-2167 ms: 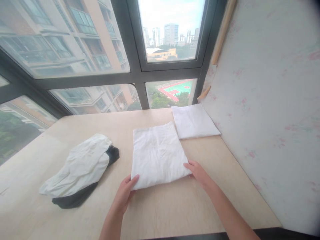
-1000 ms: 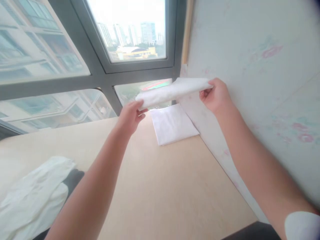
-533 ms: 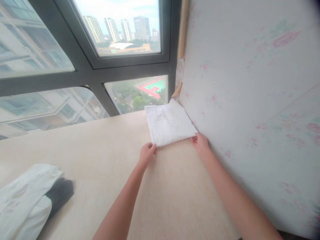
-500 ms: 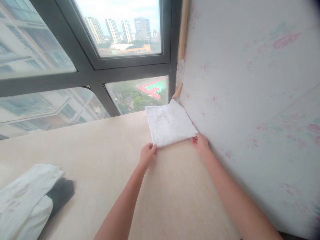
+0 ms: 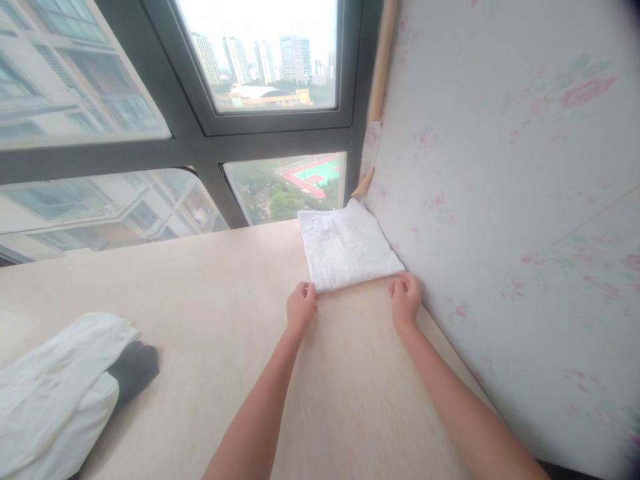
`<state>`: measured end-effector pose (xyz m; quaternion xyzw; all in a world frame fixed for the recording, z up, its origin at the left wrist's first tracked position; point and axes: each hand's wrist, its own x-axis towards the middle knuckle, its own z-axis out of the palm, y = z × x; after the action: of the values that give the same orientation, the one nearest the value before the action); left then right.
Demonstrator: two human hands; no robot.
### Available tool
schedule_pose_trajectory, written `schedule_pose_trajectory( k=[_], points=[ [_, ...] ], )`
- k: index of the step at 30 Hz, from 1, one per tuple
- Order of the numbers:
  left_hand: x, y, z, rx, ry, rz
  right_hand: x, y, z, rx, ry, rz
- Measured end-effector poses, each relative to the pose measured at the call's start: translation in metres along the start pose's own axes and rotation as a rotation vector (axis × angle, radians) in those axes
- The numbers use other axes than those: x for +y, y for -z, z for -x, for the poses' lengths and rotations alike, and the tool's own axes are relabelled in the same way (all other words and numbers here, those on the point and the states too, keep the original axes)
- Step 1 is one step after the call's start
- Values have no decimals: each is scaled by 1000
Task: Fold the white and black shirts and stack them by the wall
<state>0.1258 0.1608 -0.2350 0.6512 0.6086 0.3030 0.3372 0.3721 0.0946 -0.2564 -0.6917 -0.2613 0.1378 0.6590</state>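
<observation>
A folded white cloth (image 5: 353, 247) lies flat in the corner between the window and the papered wall. My left hand (image 5: 301, 307) is closed in a pinch at its near left corner. At the near right corner, close to the wall, is my right hand (image 5: 406, 300), with curled fingers. Its thumb and forefinger meet the tip of the cloth, and the exact grip is partly hidden.
The cloth lies on a pale beige ledge (image 5: 225, 373). White clothing (image 5: 60, 393) with a dark piece (image 5: 135, 370) beneath it lies in a heap at the left. A grey-framed window (image 5: 280, 123) borders the far side, a flower-patterned wall (image 5: 500, 200) the right.
The view has shifted slightly, moving everything a little to the right. The fingers of my right hand are curled in more, and that hand sits slightly lower against the cloth's corner.
</observation>
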Motion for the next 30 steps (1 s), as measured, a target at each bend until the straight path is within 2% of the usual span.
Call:
schedule_pose_trajectory(
  k=[3, 6, 9, 12, 15, 19, 24, 30],
  points=[
    [2, -1, -8, 16, -9, -37, -9, -2, 2, -83, 200, 106],
    [3, -2, -14, 21, -34, -90, -20, -17, -12, -259, 375, 251],
    [2, -3, -15, 11, -61, -129, -26, -44, -46, -433, 507, 613],
    [0, -4, -10, 5, -75, -159, -22, -75, -88, -511, 577, 932],
    [-1, -4, -3, -9, -87, -177, -14, -102, -124, -573, 645, 1069],
    [-4, -4, 3, -34, -99, -185, -9, -136, -154, -605, 740, 1137],
    [-4, -4, 4, -57, -102, -167, -2, -173, -182, -600, 738, 1092],
    [-1, -4, 4, -43, -94, -131, 4, -202, -213, -647, 511, 955]
  ],
)
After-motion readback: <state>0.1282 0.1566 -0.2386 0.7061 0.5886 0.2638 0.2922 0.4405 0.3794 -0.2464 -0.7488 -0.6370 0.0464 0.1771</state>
